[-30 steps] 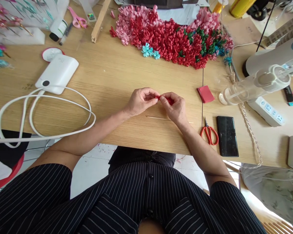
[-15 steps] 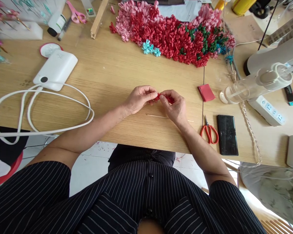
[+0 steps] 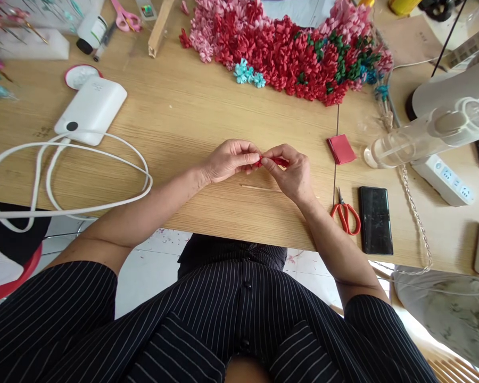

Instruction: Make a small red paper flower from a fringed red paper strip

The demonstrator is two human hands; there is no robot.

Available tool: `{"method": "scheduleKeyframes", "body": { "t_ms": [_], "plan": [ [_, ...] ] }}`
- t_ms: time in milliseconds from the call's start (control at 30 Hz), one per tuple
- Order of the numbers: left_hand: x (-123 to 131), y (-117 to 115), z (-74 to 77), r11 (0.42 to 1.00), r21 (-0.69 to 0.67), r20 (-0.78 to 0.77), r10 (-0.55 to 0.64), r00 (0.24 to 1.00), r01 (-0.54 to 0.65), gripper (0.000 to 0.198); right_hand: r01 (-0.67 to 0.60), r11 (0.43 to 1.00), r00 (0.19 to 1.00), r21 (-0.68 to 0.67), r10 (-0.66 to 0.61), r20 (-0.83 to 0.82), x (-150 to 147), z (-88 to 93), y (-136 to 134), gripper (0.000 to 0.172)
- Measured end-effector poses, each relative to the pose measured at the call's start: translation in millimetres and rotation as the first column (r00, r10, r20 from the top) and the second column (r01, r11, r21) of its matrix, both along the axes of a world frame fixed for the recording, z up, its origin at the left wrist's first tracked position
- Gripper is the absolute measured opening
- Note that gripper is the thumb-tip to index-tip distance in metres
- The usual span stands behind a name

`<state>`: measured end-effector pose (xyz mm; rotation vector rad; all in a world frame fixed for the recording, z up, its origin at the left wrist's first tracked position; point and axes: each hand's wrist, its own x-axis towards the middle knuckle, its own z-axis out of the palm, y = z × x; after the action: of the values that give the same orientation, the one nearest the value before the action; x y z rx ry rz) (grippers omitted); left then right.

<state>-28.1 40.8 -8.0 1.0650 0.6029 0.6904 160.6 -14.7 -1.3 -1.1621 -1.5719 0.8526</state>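
Between my two hands is a small red piece [image 3: 279,161], partly hidden by the fingers. My left hand [image 3: 233,160] pinches its left end between thumb and fingers. Pressed close beside it, my right hand [image 3: 289,170] grips the same piece, and some red shows past its fingers. A thin wooden stick [image 3: 259,187] lies on the table just below the hands, partly covered by my right hand. Further right are a folded red square [image 3: 342,149] and red-handled scissors [image 3: 346,215].
Red, pink and green petal clusters [image 3: 279,58] spread along the back. At left lies a white power bank [image 3: 93,109] with a looped cable. A black phone [image 3: 376,220], a clear bottle [image 3: 419,133] and a power strip [image 3: 443,178] are at right.
My right hand has shifted slightly right, and a little more of the red piece shows between the hands. The objects at right appear slightly further right in the view.
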Motion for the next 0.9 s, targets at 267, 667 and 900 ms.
{"method": "scheduleKeyframes", "body": {
  "t_ms": [267,667,900],
  "plan": [
    [-1.6,3.0,-2.2,1.0,0.017,-0.041,-0.012,0.999,0.012,0.042,-0.032,0.999,0.999,-0.004,0.031,-0.017,1.0,-5.5,1.4,0.035],
    [-1.1,7.7,-10.9,0.974,0.208,-0.154,0.123,0.98,-0.09,0.044,-0.008,1.0,0.999,-0.008,0.008,0.044,1.0,-5.1,0.9,0.034],
    [0.6,0.8,-0.4,0.883,0.443,-0.134,0.235,0.963,-0.154,0.042,0.035,0.989,0.992,-0.14,-0.051,-0.117,-0.4,-6.0,3.6,0.046]
  ]
}}
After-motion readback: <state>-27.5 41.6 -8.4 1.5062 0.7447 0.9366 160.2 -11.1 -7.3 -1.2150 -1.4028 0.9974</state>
